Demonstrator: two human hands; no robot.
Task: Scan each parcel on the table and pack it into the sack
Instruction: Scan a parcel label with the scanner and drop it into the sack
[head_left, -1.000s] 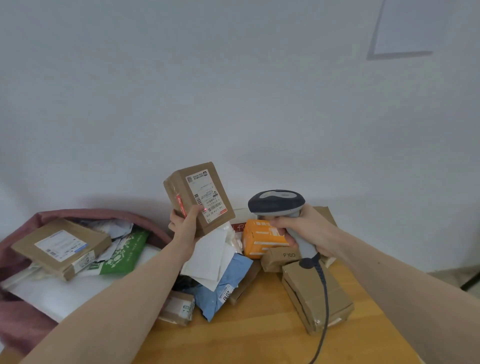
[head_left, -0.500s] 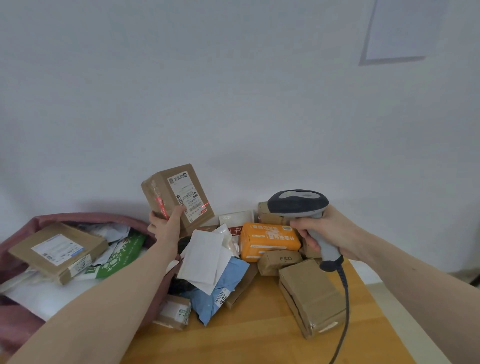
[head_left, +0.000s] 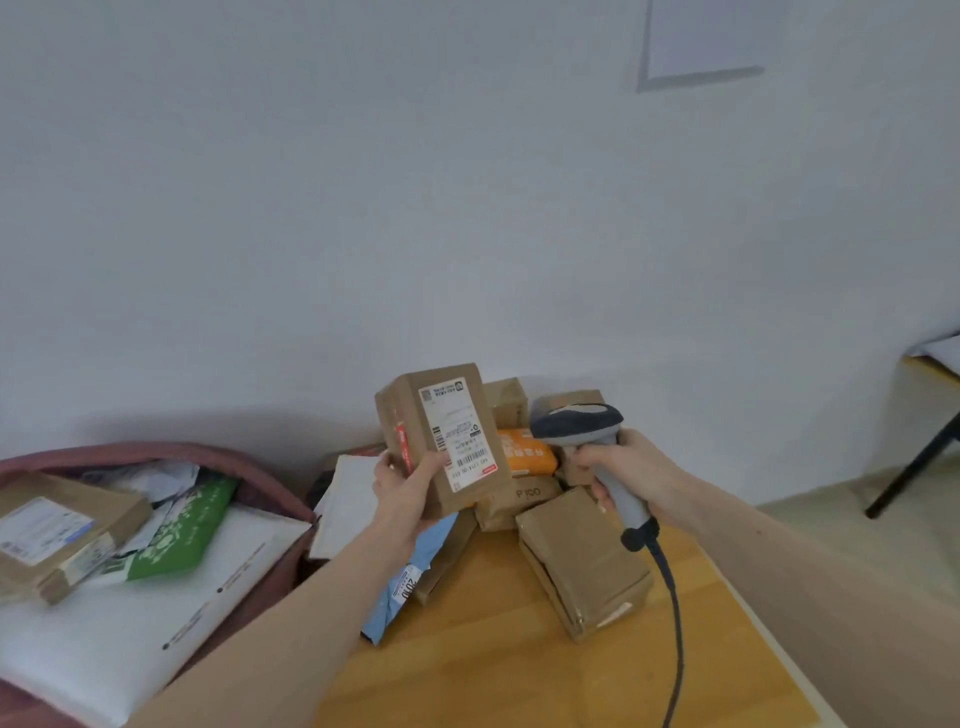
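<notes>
Parcel-sorting room: parcels (head_left: 582, 556), scanner (head_left: 587, 431), sack (head_left: 260, 467).

- Matt brown cardboard on the held parcel (head_left: 441, 436), with smooth white paper label (head_left: 457, 434).
- Smooth grey plastic on the scanner (head_left: 584, 428).
- Smooth, slightly glossy wood on the table (head_left: 493, 649).
- Dull reddish cloth on the sack (head_left: 260, 467).

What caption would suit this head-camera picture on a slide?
Left hand holds up a labelled cardboard parcel beside the barcode scanner gripped in the right hand, with the sack alongside.
</notes>
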